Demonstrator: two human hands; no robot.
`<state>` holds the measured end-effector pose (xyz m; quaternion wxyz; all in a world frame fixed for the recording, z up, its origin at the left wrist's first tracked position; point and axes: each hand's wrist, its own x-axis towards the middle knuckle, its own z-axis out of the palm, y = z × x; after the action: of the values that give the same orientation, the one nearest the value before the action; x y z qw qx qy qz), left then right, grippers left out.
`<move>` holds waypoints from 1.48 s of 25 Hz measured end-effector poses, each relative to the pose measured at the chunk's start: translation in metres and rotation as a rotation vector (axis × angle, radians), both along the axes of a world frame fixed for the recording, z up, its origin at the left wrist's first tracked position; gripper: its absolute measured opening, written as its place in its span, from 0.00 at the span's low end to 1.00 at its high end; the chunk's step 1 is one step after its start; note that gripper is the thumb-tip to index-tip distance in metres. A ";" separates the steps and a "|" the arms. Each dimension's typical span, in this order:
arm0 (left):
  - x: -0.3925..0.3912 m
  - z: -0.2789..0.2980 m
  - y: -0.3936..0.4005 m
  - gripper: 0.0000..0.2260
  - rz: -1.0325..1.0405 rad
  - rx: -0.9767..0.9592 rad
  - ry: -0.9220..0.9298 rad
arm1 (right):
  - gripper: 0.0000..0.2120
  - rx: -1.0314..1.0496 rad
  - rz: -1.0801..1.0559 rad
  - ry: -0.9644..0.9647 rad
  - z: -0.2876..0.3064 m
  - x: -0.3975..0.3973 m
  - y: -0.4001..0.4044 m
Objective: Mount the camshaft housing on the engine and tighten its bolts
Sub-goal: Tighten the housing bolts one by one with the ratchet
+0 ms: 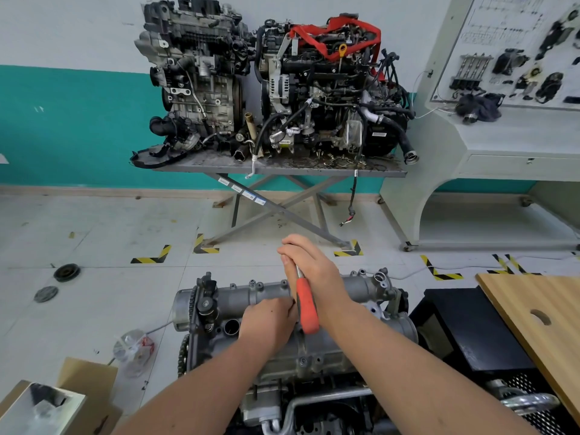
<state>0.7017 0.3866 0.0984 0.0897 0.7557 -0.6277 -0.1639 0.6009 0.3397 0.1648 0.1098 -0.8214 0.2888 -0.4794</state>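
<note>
Right hand apparently gripping ratchet above camshaft housing

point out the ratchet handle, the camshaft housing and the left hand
ratchet handle (308, 309), head view, on the middle of its orange grip
camshaft housing (270, 290), head view, on the bare grey top left of the handle
left hand (266, 324), head view, on the back of the hand

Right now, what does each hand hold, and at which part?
The right hand grips the ratchet wrench at its metal head end, above the orange handle. The left hand rests on the camshaft housing; fingertips hidden.
</note>
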 end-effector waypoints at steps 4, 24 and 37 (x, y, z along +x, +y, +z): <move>0.001 -0.003 0.001 0.12 -0.017 -0.064 0.069 | 0.09 -0.040 -0.040 0.119 0.007 -0.003 0.001; 0.001 -0.014 -0.003 0.19 -0.022 -0.104 0.052 | 0.14 0.648 0.171 0.622 0.082 -0.008 -0.031; 0.003 -0.015 -0.004 0.18 -0.043 -0.112 0.047 | 0.14 1.158 -0.099 0.042 0.064 0.007 -0.024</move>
<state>0.7044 0.3825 0.0831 0.1432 0.7318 -0.6496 -0.1482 0.6078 0.3161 0.2293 0.5128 -0.6225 0.5440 -0.2315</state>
